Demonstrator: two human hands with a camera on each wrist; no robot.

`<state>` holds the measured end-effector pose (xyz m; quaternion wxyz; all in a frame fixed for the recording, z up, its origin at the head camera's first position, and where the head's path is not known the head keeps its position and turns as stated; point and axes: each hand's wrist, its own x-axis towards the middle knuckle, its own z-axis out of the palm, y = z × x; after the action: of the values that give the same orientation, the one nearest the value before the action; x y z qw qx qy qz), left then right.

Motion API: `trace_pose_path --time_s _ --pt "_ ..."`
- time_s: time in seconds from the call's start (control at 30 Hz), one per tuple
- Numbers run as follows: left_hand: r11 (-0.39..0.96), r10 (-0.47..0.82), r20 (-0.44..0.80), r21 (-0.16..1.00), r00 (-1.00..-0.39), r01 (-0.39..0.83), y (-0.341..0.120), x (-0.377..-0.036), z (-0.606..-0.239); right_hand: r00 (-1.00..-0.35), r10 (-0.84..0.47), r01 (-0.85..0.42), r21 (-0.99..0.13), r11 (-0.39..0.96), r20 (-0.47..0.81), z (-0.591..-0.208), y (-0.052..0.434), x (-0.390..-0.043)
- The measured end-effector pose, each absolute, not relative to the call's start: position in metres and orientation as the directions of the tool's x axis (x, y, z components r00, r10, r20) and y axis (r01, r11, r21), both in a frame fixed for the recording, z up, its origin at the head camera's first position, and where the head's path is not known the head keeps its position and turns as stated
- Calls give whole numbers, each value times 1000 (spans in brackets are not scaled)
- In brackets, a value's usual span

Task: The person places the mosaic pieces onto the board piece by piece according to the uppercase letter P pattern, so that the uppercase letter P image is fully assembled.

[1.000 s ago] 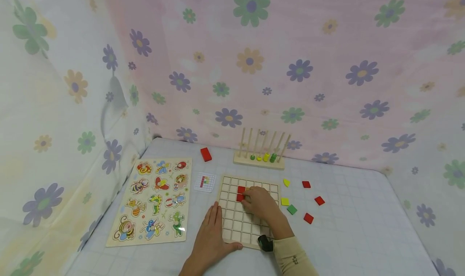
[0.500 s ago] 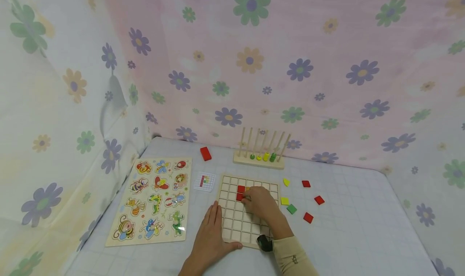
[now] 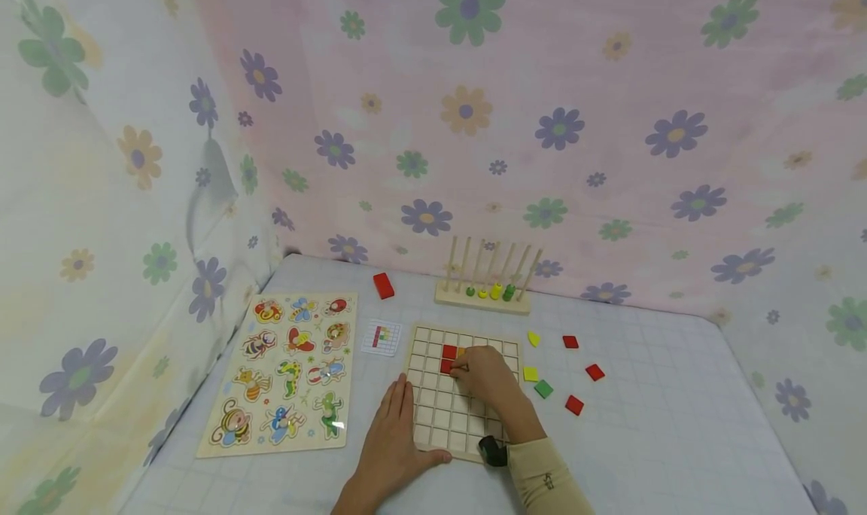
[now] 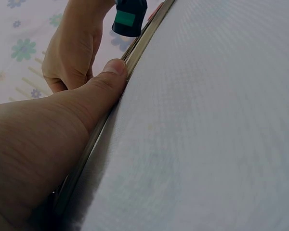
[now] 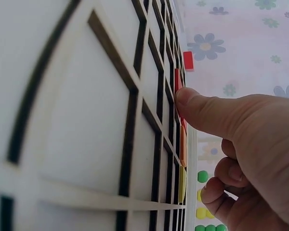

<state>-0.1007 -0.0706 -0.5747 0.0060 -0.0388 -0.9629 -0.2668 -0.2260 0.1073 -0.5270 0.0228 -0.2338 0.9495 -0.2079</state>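
Note:
A wooden grid board (image 3: 433, 417) lies on the table in front of me. Two red tiles (image 3: 448, 358) sit in its cells, with an orange tile (image 3: 462, 352) beside them. My right hand (image 3: 482, 376) is over the board, its thumb tip against a red tile (image 5: 177, 81) and its fingers curled round the orange tile (image 5: 183, 144); a yellow tile (image 5: 182, 183) lies past it. My left hand (image 3: 396, 434) lies flat at the board's front left corner, thumb (image 4: 106, 82) against the board's edge (image 4: 139, 43).
An animal puzzle board (image 3: 287, 372) lies to the left, with a pattern card (image 3: 382, 338) and a red block (image 3: 383, 286) behind it. A peg rack with beads (image 3: 484, 289) stands at the back. Loose red, yellow and green tiles (image 3: 543, 389) lie right of the board. Flowered cloth walls surround the table.
The orange tile now shows beside the red tiles at my right fingertips. Both hands have barely moved.

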Motion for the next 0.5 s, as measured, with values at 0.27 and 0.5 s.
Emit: trace_pose_path --time_s 0.27,0.5 --pt "851 72 24 521 -997 74 -70 -101 -572 -898 -439 -413 -398 819 30 -528 106 -226" --pt "851 71 20 520 -997 71 -70 -101 -572 -896 -440 -429 -369 824 58 -528 105 -225"
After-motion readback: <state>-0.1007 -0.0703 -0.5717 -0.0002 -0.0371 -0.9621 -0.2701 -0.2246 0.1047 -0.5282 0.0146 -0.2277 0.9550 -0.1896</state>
